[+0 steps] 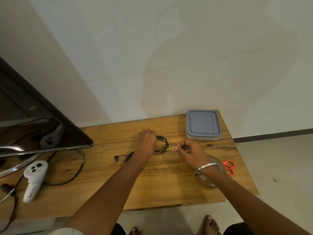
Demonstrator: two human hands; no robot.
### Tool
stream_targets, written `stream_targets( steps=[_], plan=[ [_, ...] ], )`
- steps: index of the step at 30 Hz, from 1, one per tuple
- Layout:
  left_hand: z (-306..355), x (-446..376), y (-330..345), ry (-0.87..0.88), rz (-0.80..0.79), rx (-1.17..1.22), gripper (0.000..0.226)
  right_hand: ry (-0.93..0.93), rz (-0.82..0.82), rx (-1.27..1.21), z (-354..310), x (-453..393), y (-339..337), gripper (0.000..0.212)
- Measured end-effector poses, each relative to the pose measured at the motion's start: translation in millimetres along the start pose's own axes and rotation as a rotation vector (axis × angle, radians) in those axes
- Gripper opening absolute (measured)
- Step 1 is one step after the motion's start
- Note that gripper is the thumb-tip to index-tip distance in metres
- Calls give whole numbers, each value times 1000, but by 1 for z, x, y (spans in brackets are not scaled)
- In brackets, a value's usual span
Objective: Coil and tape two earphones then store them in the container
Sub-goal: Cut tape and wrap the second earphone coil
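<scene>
A coiled black earphone [163, 144] lies on the wooden table [105, 180], and my left hand [147, 141] lies over its left side with the fingers curled down on the coil. My right hand [189, 150] pinches a short strip of clear tape [172, 148] that reaches the coil's right edge. A second black earphone [124, 158] lies loose on the table left of my left forearm. The grey-lidded container [203, 125] stands shut at the table's back right. A roll of clear tape [209, 172] lies under my right wrist.
Orange-handled scissors [229, 167] lie at the table's right edge. A dark monitor [33, 126] leans at the left, with a white controller [34, 181] and black cables [74, 173] in front of it. The table's front edge is near my bare feet.
</scene>
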State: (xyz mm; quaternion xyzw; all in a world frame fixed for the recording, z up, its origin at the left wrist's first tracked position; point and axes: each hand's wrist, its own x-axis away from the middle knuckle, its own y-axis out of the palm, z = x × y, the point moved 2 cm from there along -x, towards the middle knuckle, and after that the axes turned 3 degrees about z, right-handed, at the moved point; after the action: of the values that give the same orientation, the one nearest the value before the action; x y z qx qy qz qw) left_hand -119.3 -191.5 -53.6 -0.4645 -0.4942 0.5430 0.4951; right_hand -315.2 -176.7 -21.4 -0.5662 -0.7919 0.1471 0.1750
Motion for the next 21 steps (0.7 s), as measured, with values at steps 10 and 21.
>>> stream_targets(
  steps=[10, 21],
  plan=[
    [20, 27, -50, 263, 60, 319, 23, -80, -48, 41, -31, -6, -19, 11],
    [41, 63, -117, 331, 14, 499, 24, -117, -63, 83, -82, 20, -39, 10]
  ],
)
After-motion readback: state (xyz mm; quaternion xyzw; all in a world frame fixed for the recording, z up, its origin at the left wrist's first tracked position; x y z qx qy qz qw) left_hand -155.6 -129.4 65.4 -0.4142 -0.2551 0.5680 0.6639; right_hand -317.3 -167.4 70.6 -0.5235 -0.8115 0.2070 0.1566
